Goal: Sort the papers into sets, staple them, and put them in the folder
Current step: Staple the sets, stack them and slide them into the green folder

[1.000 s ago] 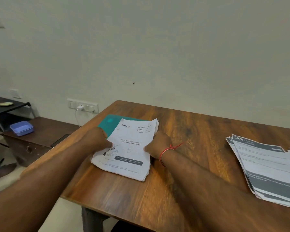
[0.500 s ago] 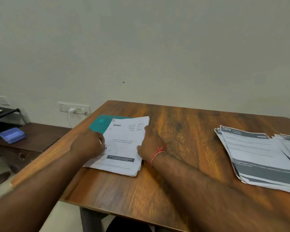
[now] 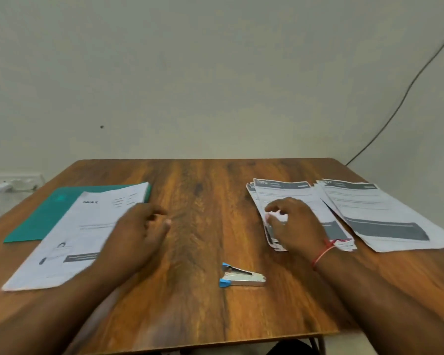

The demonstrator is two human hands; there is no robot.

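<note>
Under your right grip lies a white paper stack with a grey header band, its print too blurred to read. Your fingers curl at its left edge, a pinch uncertain. Your left grip, loosely curled and empty, overlaps a second stack, headed "blinkit", on a teal folder. Between the grips, a stapler lies on the counter.

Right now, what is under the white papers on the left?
A teal folder sticks out from under the white papers on their far-left side. Whatever else lies beneath is covered.
</note>
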